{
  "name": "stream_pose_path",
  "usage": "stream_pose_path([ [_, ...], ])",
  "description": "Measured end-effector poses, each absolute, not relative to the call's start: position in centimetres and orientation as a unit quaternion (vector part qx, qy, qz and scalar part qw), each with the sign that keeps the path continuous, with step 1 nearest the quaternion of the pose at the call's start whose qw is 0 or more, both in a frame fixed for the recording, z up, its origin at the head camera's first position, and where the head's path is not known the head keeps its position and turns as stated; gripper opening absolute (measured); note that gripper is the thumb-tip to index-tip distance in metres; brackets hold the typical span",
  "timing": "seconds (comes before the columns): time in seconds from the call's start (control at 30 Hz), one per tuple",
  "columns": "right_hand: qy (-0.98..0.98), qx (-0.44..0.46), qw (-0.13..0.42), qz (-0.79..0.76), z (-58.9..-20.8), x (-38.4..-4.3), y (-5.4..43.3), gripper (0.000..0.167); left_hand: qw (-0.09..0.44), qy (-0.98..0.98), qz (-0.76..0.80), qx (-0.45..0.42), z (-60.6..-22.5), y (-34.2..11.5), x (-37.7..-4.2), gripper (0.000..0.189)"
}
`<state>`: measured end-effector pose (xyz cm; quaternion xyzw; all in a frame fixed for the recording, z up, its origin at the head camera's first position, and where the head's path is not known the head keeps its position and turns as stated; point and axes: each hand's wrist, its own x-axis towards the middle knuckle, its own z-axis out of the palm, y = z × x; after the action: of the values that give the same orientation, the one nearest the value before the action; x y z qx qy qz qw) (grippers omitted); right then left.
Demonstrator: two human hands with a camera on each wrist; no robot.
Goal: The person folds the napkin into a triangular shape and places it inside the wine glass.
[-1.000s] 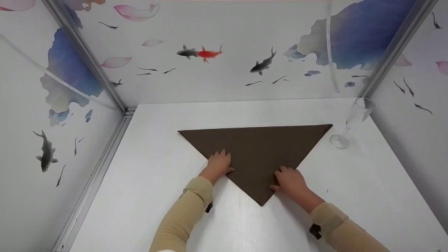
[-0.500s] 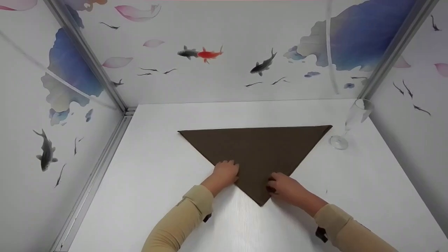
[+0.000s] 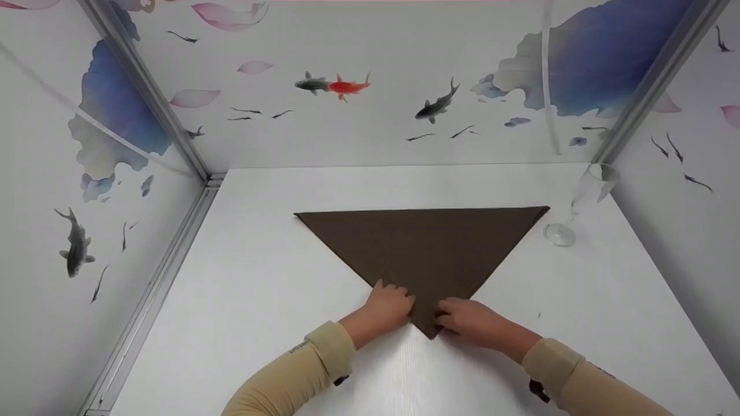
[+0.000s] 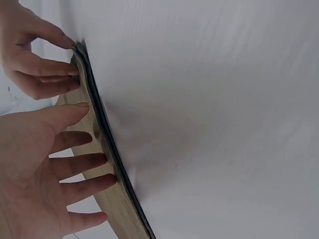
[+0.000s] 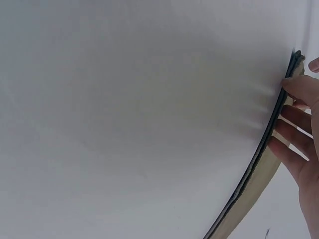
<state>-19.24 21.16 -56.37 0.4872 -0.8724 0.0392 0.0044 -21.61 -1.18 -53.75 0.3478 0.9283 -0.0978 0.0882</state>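
A brown cloth [image 3: 419, 248], folded into a triangle, lies flat with its long edge at the back and a corner pointing toward the person. On its left slanting edge rests the left hand [image 3: 388, 306], close to that front corner. In the left wrist view the fingers of this hand [image 4: 30, 164] are spread and fairly straight, their tips on the cloth beside its layered edge. The right hand [image 3: 471, 320] touches the right slanting edge by the same corner. The right wrist view shows its thumb at the edge and its loosely extended fingers [image 5: 294, 132] on the cloth.
A clear stemmed glass [image 3: 559, 234] stands at the back right of the white table [image 3: 260, 289], just off the cloth's right corner. White panels [image 3: 370, 138] painted with fish and petals enclose the table at the back and both sides.
Both hands have slid along the slanting edges toward the front corner and come closer together, the left moving right and nearer. The cloth and the glass have stayed in place.
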Motion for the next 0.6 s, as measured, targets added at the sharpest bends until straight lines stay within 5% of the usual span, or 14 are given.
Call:
stream_pose_path([
  [0.4, -0.741, 0.631, 0.165, -0.163, -56.2, -19.6, 20.5, 0.028, 0.051, 0.889, -0.169, 0.422, -53.5, -1.4, -20.1, 0.024],
  [0.6, -0.732, 0.644, 0.163, -0.151, -56.3, -20.0, 20.3, 0.023, 0.059, 0.865, -0.162, 0.47, -53.5, -1.7, -19.7, 0.02],
])
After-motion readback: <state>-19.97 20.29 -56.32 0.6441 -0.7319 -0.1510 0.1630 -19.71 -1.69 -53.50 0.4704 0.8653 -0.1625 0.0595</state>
